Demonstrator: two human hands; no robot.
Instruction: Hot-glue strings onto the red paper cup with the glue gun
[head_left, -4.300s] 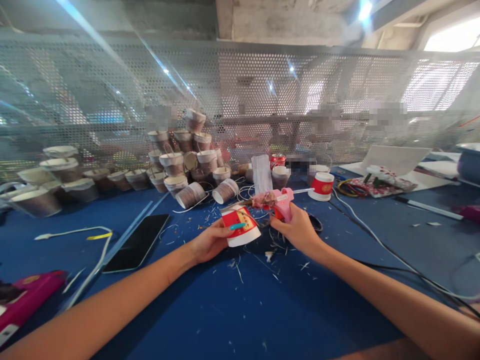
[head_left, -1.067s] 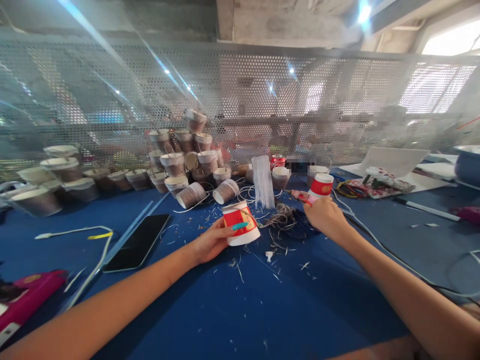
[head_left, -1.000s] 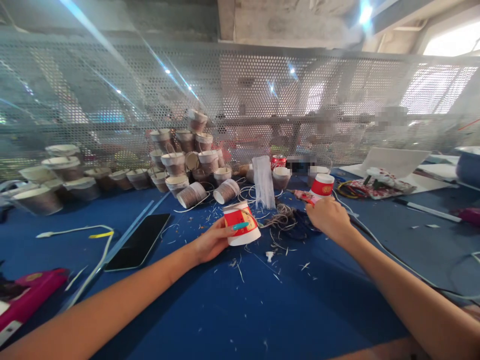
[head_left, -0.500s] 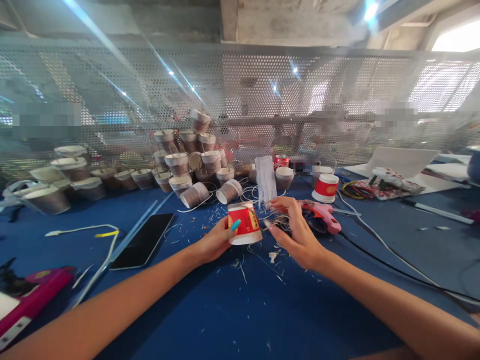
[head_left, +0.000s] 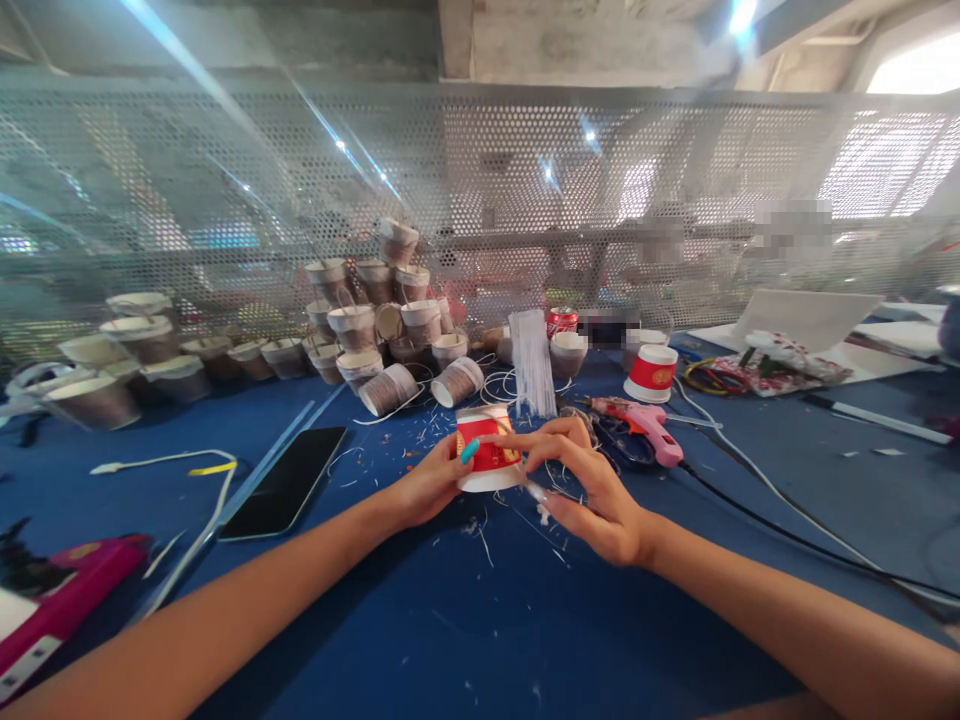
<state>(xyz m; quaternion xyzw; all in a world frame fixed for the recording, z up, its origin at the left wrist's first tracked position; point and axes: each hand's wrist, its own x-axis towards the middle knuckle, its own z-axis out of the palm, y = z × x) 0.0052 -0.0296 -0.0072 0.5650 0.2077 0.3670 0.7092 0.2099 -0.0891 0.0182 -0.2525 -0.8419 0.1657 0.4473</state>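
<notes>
My left hand (head_left: 431,480) is closed round the left side of a red and white paper cup (head_left: 489,472), thumb across its front. The cup is held upside down, wide rim low, above the blue table. My right hand (head_left: 592,485) is at the cup's right side with fingers apart; its index finger reaches across the red front and seems to touch it, while the thumb points at the lower right edge. Behind my right hand lies a pink glue gun (head_left: 645,425) with a black cord. A bundle of clear glue sticks (head_left: 532,362) stands behind the cup.
Twine-wrapped cups (head_left: 352,330) are piled at the back left. A black phone (head_left: 285,482) lies left of my hands. Another red cup (head_left: 651,375) stands upside down at the right. White scraps litter the blue table (head_left: 465,620). A perforated metal screen (head_left: 495,200) stands behind.
My right hand has moved left to the cup, its index finger now across the cup's front. My left hand and the cup have hardly moved.
</notes>
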